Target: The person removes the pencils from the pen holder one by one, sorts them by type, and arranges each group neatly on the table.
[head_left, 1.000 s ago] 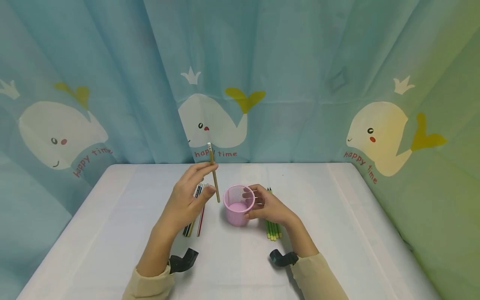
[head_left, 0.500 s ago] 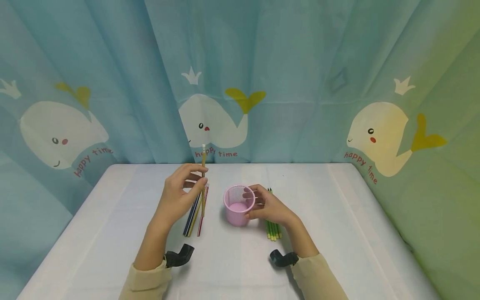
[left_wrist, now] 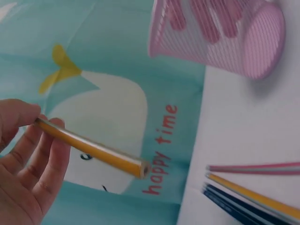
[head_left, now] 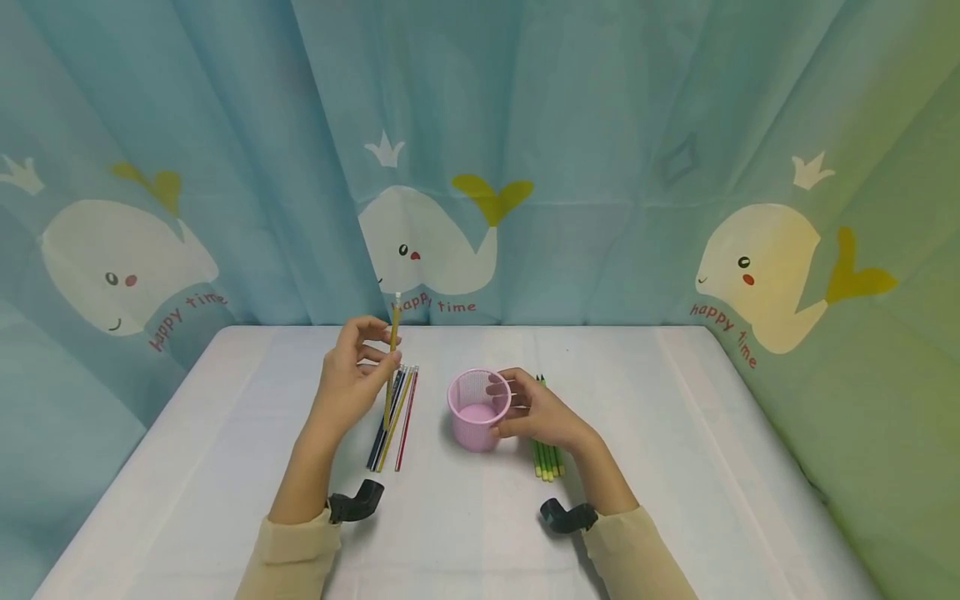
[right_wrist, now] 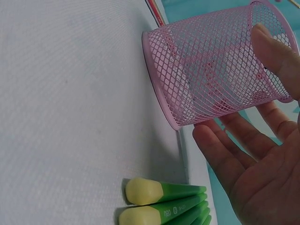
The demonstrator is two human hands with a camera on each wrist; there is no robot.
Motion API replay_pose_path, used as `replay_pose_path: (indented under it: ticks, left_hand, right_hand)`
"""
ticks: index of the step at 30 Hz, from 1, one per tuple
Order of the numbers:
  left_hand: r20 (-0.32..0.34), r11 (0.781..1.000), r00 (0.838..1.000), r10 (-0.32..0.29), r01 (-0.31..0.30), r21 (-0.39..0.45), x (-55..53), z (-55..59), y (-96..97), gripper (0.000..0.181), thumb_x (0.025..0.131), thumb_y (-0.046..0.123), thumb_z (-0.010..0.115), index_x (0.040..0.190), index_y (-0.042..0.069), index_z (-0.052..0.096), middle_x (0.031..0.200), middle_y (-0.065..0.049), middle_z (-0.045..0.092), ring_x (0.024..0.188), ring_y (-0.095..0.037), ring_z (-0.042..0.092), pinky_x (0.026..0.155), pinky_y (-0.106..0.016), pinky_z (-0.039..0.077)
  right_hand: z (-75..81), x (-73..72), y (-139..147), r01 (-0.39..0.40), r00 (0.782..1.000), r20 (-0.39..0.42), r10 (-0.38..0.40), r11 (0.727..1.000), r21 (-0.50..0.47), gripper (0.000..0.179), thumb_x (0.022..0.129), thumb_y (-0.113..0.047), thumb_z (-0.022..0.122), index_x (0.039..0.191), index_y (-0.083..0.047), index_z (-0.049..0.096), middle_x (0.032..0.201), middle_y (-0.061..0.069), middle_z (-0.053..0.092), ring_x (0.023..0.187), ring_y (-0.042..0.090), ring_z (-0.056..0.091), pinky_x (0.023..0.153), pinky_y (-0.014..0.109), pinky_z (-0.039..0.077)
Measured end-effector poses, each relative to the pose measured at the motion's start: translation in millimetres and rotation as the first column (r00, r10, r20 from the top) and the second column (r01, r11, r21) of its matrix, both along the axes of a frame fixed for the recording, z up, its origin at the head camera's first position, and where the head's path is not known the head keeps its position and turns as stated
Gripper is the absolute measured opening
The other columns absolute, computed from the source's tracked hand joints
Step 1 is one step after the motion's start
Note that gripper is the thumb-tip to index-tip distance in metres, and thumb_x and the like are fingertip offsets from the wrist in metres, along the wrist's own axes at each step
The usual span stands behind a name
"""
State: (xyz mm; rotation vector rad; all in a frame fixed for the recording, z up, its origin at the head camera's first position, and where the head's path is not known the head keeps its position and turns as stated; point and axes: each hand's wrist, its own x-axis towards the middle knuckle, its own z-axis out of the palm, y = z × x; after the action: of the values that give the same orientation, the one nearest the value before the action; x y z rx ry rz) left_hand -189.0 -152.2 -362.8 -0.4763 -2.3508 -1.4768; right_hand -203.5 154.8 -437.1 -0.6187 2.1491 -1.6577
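Note:
My left hand point(head_left: 351, 377) pinches a yellow pencil point(head_left: 394, 327) between thumb and fingers. The pencil stands nearly upright in the air, white eraser end up, over the lying pencils. In the left wrist view its flat lower end points toward the camera. A pink mesh pen holder point(head_left: 471, 435) stands upright on the table, and nothing shows inside it from above. My right hand point(head_left: 546, 413) holds the holder from its right side, thumb near and fingers behind. Below the left hand lie dark blue pencils point(head_left: 377, 443), another yellow pencil point(head_left: 393, 433) and a red pencil point(head_left: 407, 421).
Several green pencils point(head_left: 545, 460) with pale yellow ends lie together on the white table point(head_left: 645, 467), right of the holder and partly under the right hand. Behind the table's far edge hangs a blue curtain point(head_left: 600, 250) printed with whales.
My left hand has moved left with the yellow pencil, from beside the pen holder to over the lying pencils. The pencil's tilt has swung the other way. The right hand and holder stay put.

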Motion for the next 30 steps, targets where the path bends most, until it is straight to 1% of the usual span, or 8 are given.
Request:
replay_pose_path:
  ticks: [4,7,8,13,18,22,27,30]
  left_hand:
    - [0.044,0.996,0.998,0.05,-0.046,-0.073,-5.9,-7.8,-6.1,0.041,0.095,0.012,0.068,0.132,0.01,0.05,0.113,-0.01,0.064,0.087,-0.021,0.066,0.074,-0.027,0.058]
    - [0.07,0.992,0.996,0.063,-0.054,-0.117,-9.7,-14.6,-10.3,0.042,0.095,0.014,0.068,0.133,0.01,0.052,0.111,-0.01,0.065,0.087,-0.021,0.065,0.073,-0.033,0.058]
    - [0.078,0.991,0.995,0.062,-0.052,-0.124,-11.0,-16.8,-11.5,0.042,0.095,0.014,0.069,0.133,0.01,0.053,0.111,-0.01,0.065,0.086,-0.021,0.064,0.073,-0.034,0.058]
    - [0.114,0.988,0.991,0.064,-0.047,-0.146,-14.6,-23.2,-15.8,0.041,0.093,0.011,0.07,0.132,0.01,0.054,0.107,-0.01,0.065,0.084,-0.022,0.063,0.069,-0.028,0.055]
    - [0.167,0.983,0.982,0.089,-0.06,-0.173,-16.9,-29.4,-18.3,0.041,0.093,0.011,0.07,0.131,0.009,0.054,0.107,-0.011,0.065,0.084,-0.023,0.063,0.067,-0.028,0.054]
    - [0.205,0.973,0.971,0.125,-0.079,-0.218,-19.3,-34.1,-19.9,0.04,0.094,0.013,0.069,0.131,0.01,0.054,0.107,-0.01,0.065,0.085,-0.023,0.062,0.067,-0.031,0.052]
    - [0.231,0.955,0.958,0.17,-0.102,-0.277,-22.1,-39.3,-22.9,0.037,0.093,0.013,0.069,0.129,0.011,0.056,0.106,-0.011,0.065,0.084,-0.023,0.062,0.067,-0.032,0.05]
    - [0.241,0.946,0.952,0.187,-0.108,-0.305,-23.2,-42.8,-24.8,0.037,0.093,0.011,0.069,0.128,0.01,0.057,0.105,-0.012,0.067,0.082,-0.023,0.063,0.068,-0.032,0.051]
  right_hand:
    - [0.3,0.6,-0.4,-0.001,1.0,0.008,0.001,1.0,-0.004,0.075,0.077,-0.006,0.085,0.14,-0.012,0.044,0.137,0.018,0.055,0.124,0.036,0.057,0.102,0.04,0.053]
    - [0.7,1.1,-0.7,0.002,1.0,0.019,-0.002,1.0,-0.009,0.076,0.077,-0.005,0.085,0.141,-0.012,0.044,0.138,0.019,0.054,0.124,0.036,0.057,0.101,0.039,0.053]
    - [0.7,1.2,-0.8,0.002,1.0,0.021,-0.002,1.0,-0.011,0.076,0.077,-0.005,0.084,0.141,-0.011,0.044,0.138,0.02,0.054,0.124,0.037,0.057,0.1,0.038,0.053]
    - [0.0,1.5,-0.7,0.004,1.0,0.028,-0.004,1.0,-0.018,0.076,0.077,-0.005,0.084,0.141,-0.01,0.043,0.138,0.021,0.053,0.123,0.038,0.057,0.1,0.039,0.053]
    - [0.0,1.1,-1.0,0.003,1.0,0.021,-0.003,1.0,-0.014,0.076,0.077,-0.006,0.085,0.141,-0.011,0.044,0.138,0.02,0.054,0.125,0.037,0.057,0.101,0.039,0.053]
    - [0.6,0.2,-1.0,0.006,1.0,0.008,-0.006,1.0,-0.009,0.076,0.076,-0.008,0.086,0.14,-0.011,0.045,0.137,0.017,0.055,0.125,0.035,0.057,0.101,0.038,0.053]
    - [0.6,-0.5,-0.3,0.012,1.0,0.006,-0.012,1.0,-0.003,0.076,0.075,-0.008,0.087,0.139,-0.012,0.046,0.137,0.014,0.056,0.125,0.033,0.057,0.101,0.036,0.053]
    - [0.7,-0.7,-0.2,0.006,1.0,0.007,-0.006,1.0,-0.003,0.076,0.076,-0.008,0.086,0.14,-0.012,0.045,0.138,0.016,0.055,0.125,0.035,0.056,0.101,0.037,0.053]
